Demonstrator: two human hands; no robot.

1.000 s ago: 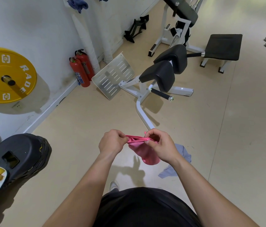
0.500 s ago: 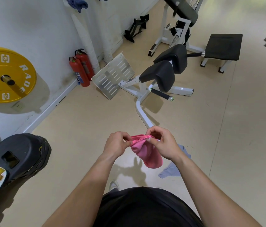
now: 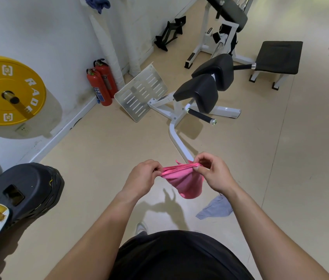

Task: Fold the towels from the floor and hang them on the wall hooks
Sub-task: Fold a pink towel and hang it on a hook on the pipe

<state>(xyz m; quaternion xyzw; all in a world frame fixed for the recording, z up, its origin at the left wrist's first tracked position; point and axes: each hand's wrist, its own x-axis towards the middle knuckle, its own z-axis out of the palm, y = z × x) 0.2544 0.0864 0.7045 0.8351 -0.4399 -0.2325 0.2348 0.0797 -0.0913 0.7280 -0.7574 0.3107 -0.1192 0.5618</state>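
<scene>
A pink towel [image 3: 186, 182] hangs folded in front of my waist, its top edge bunched and stretched between both hands. My left hand [image 3: 142, 176] pinches the left end of that edge. My right hand [image 3: 213, 172] pinches the right end, thumb and forefinger on the fold. A grey-blue towel [image 3: 216, 208] lies crumpled on the floor below my right forearm. High on the wall at the top left, a blue towel [image 3: 98, 3] hangs; the hook itself is hidden.
A white-framed exercise machine with black pads [image 3: 202, 91] stands just ahead. Two red fire extinguishers [image 3: 101, 85] lean by the wall. A yellow weight plate [image 3: 8, 89] and a black base [image 3: 28, 188] are at left. A black bench [image 3: 279, 57] stands far right.
My hands drew together around the pink towel, then pulled apart again, stretching its bunched top edge. Both hands shifted slightly right.
</scene>
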